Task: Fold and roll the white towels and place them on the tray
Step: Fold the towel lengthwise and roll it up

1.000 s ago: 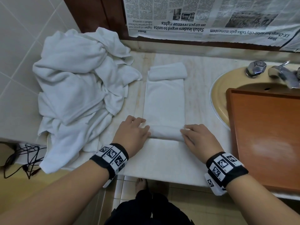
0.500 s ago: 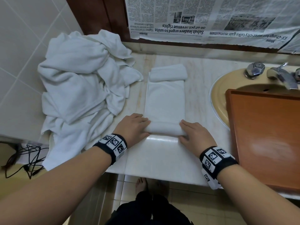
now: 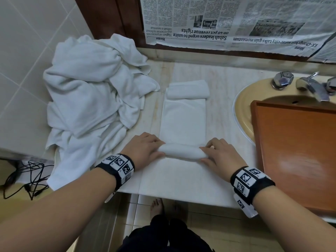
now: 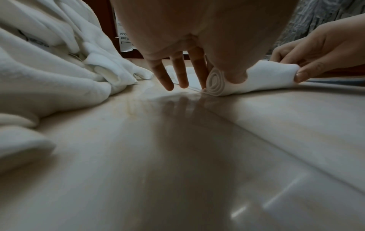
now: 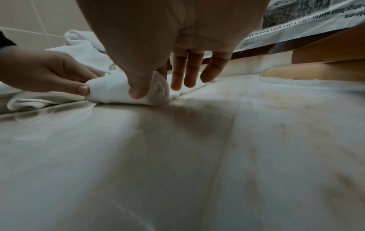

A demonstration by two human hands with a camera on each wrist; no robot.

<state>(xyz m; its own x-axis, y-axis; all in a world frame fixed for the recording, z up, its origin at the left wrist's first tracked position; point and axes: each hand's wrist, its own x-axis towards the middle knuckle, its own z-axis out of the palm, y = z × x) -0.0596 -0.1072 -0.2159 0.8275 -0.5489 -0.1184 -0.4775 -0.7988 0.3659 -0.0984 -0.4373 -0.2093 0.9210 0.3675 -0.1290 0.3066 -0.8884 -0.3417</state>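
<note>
On the marble counter (image 3: pixel 181 177), a half-made towel roll (image 3: pixel 182 152) sits between two hands.

Left hand (image 3: pixel 145 149) and right hand (image 3: pixel 221 155) each pinch one end of the roll with the thumb against it and the other fingers spread toward the flat part of the folded towel (image 3: pixel 182 117), which lies toward an already rolled towel (image 3: pixel 188 89). Uneven push from one hand could, I think, make the roll go crooked or cone-shaped. Loose pressure may let the spiral open. The towel pile (image 3: pixel 91 99) lies just beside the left hand and could catch; the tray (image 3: pixel 298 151) over the sink holds no towels yet.
</note>
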